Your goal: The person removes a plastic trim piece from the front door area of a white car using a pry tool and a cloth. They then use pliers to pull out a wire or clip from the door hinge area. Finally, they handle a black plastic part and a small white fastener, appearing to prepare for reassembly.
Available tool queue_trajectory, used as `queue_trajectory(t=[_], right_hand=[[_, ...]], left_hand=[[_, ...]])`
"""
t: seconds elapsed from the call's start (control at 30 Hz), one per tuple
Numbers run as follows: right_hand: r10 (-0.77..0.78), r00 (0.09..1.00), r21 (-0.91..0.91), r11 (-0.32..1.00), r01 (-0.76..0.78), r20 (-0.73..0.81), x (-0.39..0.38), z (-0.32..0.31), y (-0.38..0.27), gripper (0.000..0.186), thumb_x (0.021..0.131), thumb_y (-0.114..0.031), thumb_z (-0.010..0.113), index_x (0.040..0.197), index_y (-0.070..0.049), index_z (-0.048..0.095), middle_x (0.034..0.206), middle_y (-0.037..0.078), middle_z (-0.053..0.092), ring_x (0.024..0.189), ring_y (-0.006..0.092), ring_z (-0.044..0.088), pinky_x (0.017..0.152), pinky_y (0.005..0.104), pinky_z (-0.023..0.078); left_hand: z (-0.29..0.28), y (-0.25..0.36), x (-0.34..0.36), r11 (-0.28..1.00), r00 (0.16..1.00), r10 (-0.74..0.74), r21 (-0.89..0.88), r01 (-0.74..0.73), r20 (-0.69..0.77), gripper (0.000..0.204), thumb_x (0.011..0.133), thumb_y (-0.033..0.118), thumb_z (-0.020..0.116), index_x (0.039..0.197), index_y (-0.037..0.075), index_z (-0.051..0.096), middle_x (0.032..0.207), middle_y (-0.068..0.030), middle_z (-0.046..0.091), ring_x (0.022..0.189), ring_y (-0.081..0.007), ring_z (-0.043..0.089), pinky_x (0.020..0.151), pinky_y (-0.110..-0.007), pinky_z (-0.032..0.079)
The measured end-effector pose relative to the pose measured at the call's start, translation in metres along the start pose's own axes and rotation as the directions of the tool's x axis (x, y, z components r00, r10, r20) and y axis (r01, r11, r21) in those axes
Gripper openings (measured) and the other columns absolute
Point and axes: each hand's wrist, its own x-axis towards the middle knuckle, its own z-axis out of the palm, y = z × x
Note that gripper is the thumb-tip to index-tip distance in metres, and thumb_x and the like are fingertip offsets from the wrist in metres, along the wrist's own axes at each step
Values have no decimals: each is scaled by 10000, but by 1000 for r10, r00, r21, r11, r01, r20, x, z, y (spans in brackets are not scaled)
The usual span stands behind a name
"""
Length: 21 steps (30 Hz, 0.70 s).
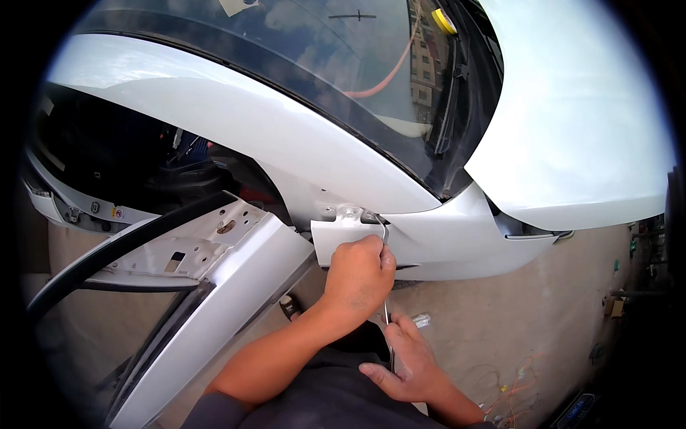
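My left hand is closed in a fist around a thin, shiny metal rod. The rod's bent upper end reaches the gap at the top edge of the white fender, beside a bolted tab. Lower down, my right hand has the rod's lower part between thumb and fingers, its thumb pointing left. The part of the rod inside my left fist is hidden.
To the left, the white car door stands open. The windshield lies ahead, with a yellow roll near its edge. A white hood rises at right. Orange cables and a clear bottle lie on the ground.
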Motion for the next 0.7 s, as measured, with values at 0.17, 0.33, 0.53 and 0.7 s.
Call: queue_trajectory(t=[0.17, 0.33, 0.53, 0.7], right_hand=[[425, 905, -143, 896, -420, -1, 33, -5, -8, 484, 883, -15, 554, 1331, 81, 395, 952, 330, 618, 849, 528, 595, 704, 550, 468], [415, 894, -164, 882, -441, -169, 38, -1, -1, 465, 912, -42, 565, 1357, 57, 475, 832, 308, 652, 756, 516, 626, 668, 539, 489], [450, 876, -131, 871, -473, -174, 38, -9, -13, 423, 946, -88, 595, 1348, 23, 527, 785, 284, 647, 737, 495, 637, 653, 481, 506], [487, 873, -129, 864, -486, -28, 15, -28, 2, 389, 965, -143, 623, 1318, 8, 561, 844, 234, 664, 735, 415, 656, 660, 417, 507]], left_hand=[[12, -5, 1, 997, 1000, 13, -70, -14, -24, 270, 892, 107, 617, 690, -62, 555, 609, -238, 576, 533, -393, 562, 544, -459, 447], [17, -16, 3, 977, 1000, -5, -212, 6, 6, 310, 909, 128, 620, 676, -55, 531, 584, -193, 561, 511, -255, 571, 507, -399, 419], [20, -27, 17, 680, 922, -147, -640, 357, 359, 277, 954, 190, 614, 758, -3, 582, 661, -39, 632, 564, -98, 538, 522, -289, 406], [9, -24, -11, 626, 912, -7, -709, 324, 410, 274, 947, 205, 694, 795, 13, 571, 683, -38, 639, 594, -80, 533, 577, -269, 427]])
